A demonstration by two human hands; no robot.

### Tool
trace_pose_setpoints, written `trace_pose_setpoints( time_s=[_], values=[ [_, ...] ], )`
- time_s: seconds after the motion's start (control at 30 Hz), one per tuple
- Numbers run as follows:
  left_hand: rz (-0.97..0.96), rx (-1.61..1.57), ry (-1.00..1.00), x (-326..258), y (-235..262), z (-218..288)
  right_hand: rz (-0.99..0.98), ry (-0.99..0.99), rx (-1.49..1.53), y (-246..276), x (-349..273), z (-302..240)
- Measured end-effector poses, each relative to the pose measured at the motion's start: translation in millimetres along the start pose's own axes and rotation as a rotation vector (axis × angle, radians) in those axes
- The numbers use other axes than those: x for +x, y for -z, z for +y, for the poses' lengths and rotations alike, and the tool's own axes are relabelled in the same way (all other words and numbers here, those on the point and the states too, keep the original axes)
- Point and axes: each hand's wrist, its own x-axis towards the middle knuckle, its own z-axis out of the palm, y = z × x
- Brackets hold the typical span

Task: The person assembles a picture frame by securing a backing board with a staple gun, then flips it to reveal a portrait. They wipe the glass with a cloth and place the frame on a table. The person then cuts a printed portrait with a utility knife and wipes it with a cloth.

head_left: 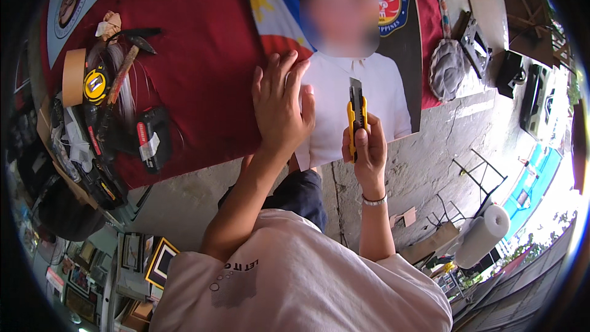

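A yellow utility knife (356,120) was held upright in the right hand (367,150), its grip clenched around the lower part of the handle, the blade extended and pointing away from the person, toward the far side of the printed portrait poster (344,95). The knife's long axis ran roughly along the poster's height, and its tip stood over the white-shirted part of the print, just inside the poster's near edge. The left hand (279,104) was laid flat on the poster just left of the knife, fingers spread and released, grasping nothing, only pressing the sheet down. Of the two hands, the right was the one on the knife; the left lay just beside it, apart from the blade.

The poster lay over a dark red cloth (203,55) that covered the desk. Well to the left of the knife, on that cloth, a cordless drill (152,138), a hammer (126,64), a roll of tape (74,77) and a tape measure (94,84) were gathered. Right of the knife, beyond the poster's edge, bare concrete floor (424,166) was seen, with a white roll (482,237) lying further off. Picture frames (161,261) were stacked below the desk's near edge, left of the person.
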Motion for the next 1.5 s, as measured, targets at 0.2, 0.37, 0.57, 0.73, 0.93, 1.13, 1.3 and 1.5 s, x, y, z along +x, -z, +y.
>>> trace_pose_setpoints(
  time_s=[0.2,0.37,0.57,0.73,0.93,1.13,1.3,1.5],
  values=[
    [-0.068,-0.040,-0.046,-1,2,-4,0.000,0.020,-0.081,-6,16,-3],
    [-0.081,-0.065,-0.062,0,7,-4,-0.033,-0.063,-0.448,-1,39,-26],
    [-0.040,0.007,-0.051,-2,-2,-5,-0.025,0.149,-0.874,-6,48,-35],
    [-0.032,0.016,-0.037,-2,-4,-3,0.017,0.319,-0.854,-6,49,-24],
    [-0.017,0.035,-0.018,-2,-5,-3,-0.027,0.333,-0.880,-4,49,-24],
    [-0.020,0.058,-0.017,-2,-8,-3,-0.015,0.343,-0.867,-5,48,-22],
    [-0.021,0.070,-0.007,-2,-7,-2,-0.021,0.325,-0.901,-4,48,-23],
    [-0.003,0.078,-0.019,-2,-9,-3,-0.022,0.322,-0.904,-4,49,-23]
  ],
)
